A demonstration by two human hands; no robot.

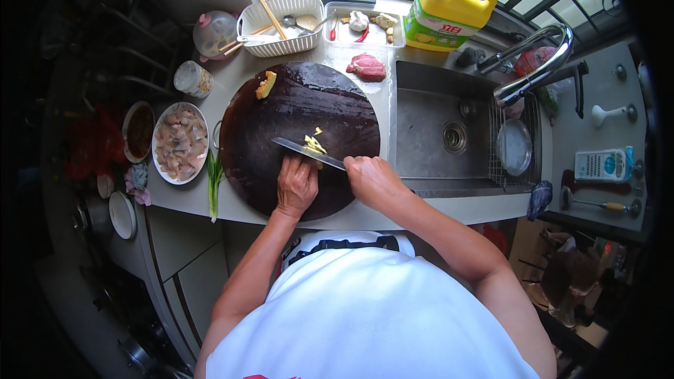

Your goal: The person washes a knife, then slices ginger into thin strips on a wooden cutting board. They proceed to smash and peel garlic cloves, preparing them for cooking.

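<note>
My right hand [373,180] grips the handle of a kitchen knife [308,152], its blade lying across a round dark wooden chopping board [263,184]. Against the near side of the blade rest the bent fingers of my left hand [297,184]; whether they pinch anything is hidden. Pale yellow cut strips, apparently ginger [314,144], lie along the blade's far side. A small pale bit shows between the blade and my left hand. Near the board's far left edge sits a larger piece of ginger root [266,85].
Left of the board are spring onions [213,184], a plate of sliced raw fish [181,142] and a jar [194,79]. Behind stand a white basket [280,45], a plastic tray [397,37], raw red meat [367,67] and a yellow detergent jug [447,13]. A steel sink [421,137] is at right.
</note>
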